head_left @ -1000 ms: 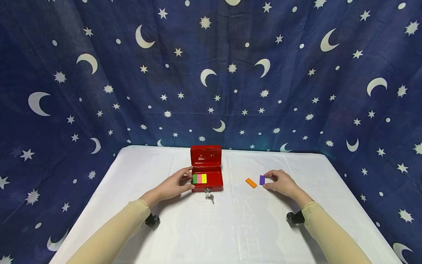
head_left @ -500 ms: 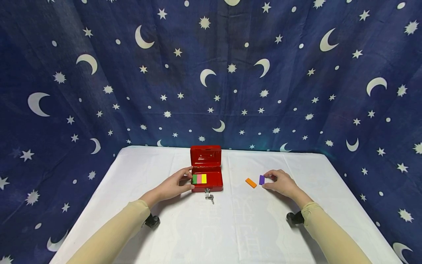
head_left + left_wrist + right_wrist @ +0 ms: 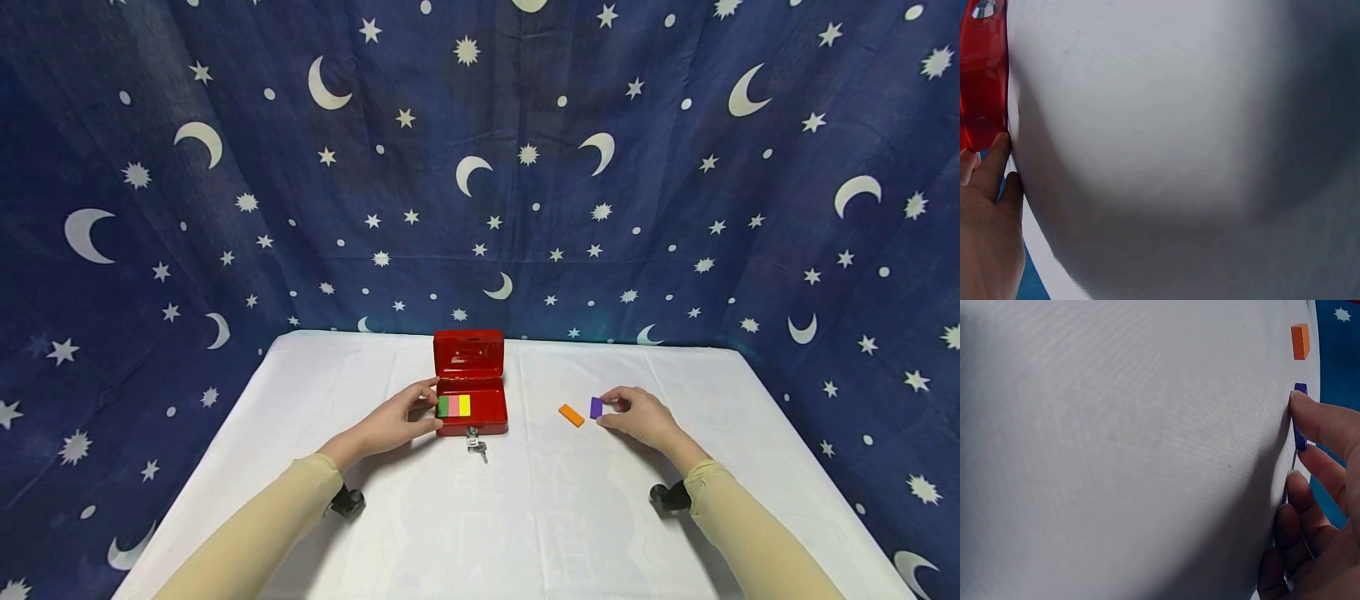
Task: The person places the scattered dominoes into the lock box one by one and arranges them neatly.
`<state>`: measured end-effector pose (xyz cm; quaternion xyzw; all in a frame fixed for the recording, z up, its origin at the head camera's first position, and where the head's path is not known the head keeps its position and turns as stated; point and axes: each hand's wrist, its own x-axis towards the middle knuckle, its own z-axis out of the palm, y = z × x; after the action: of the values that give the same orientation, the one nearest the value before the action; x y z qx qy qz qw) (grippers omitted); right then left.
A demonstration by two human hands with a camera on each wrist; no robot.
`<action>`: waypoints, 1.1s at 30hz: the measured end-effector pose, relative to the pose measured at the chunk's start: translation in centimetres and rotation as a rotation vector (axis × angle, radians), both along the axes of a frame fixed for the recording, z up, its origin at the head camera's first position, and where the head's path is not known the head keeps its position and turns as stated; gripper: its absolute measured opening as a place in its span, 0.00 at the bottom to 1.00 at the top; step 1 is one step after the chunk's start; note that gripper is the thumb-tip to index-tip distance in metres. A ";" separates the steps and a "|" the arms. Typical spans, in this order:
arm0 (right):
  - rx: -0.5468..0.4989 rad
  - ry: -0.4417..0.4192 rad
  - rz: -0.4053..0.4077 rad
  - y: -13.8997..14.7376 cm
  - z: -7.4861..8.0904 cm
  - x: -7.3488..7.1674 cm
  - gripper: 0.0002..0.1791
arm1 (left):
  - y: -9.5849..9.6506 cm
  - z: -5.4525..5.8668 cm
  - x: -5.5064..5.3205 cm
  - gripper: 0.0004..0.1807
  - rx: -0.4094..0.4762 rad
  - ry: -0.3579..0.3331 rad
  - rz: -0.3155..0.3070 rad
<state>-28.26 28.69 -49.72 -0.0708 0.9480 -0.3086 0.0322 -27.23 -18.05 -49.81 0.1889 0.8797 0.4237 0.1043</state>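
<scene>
A red cash box [image 3: 491, 406] stands with its lid raised near the table's middle. Green [image 3: 442, 407], pink [image 3: 453, 406] and yellow [image 3: 465, 406] blocks lie side by side in its left part. My left hand [image 3: 392, 419] touches the box's left end, thumb by the front corner and index finger stretched toward the back; in the left wrist view, a fingertip meets the box's lower corner. At right, my right hand [image 3: 643, 415] pinches a purple block [image 3: 596, 408] by its two short ends between thumb and finger. An orange block [image 3: 572, 415] lies just left of it.
Silver keys [image 3: 480, 450] hang from the lock at the box's front. A white cloth [image 3: 540, 517] covers the table. Behind and at both sides hangs a dark blue curtain [image 3: 420, 275] with moons and stars.
</scene>
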 end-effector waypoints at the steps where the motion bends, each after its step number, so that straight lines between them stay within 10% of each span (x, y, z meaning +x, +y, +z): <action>1: -0.007 -0.006 0.000 0.0 0.0 0.0 0.25 | 0.0 0.0 0.0 0.18 -0.002 0.001 0.001; 33: -0.165 -0.038 0.080 -6.4 2.0 -1.1 0.25 | 0.0 0.0 -0.1 0.20 -0.016 -0.002 0.004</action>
<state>-29.36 22.25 -47.69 -0.1052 0.9150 -0.3854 0.0567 -27.31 -18.06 -49.77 0.1861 0.8832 0.4172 0.1058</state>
